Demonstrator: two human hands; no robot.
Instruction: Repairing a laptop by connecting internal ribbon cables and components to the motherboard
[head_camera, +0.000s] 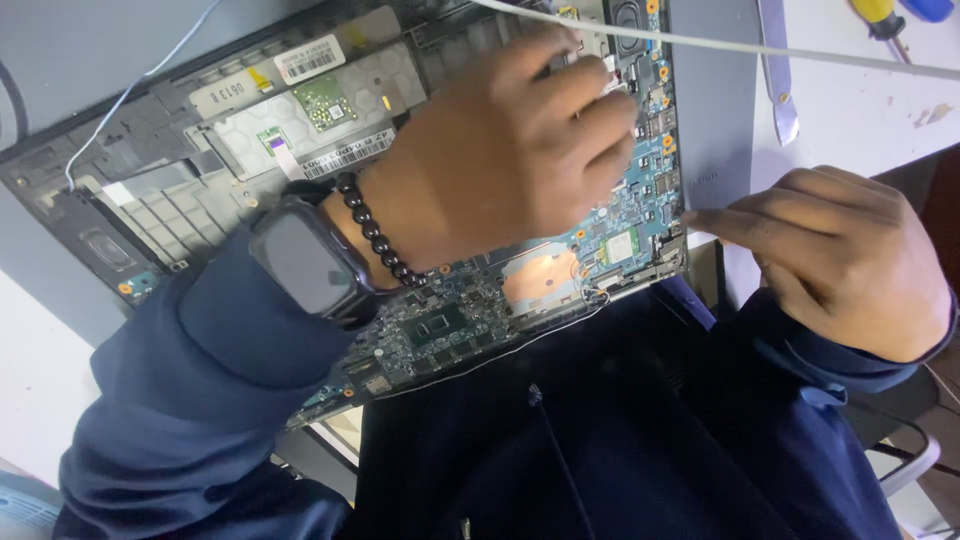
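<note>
An opened laptop base (150, 180) lies upside down on the table, its blue-green circuit board (450, 320) exposed along the near edge. My left hand (500, 150) hovers over the board's far right part, fingers curled down onto small connectors near a speaker (628, 15); whether it pinches anything is hidden. That wrist wears a dark smartwatch (305, 262) and a black bead bracelet (375, 228). My right hand (840, 255) rests at the laptop's right corner, its fingertips pressing against the case edge (690, 215).
A white cable (760, 48) stretches across the top right. A yellow-handled screwdriver (878, 14) lies at the back right on the white table (860, 100). A thin blue-white wire (120, 100) runs over the laptop's left side. My dark blue sleeves fill the foreground.
</note>
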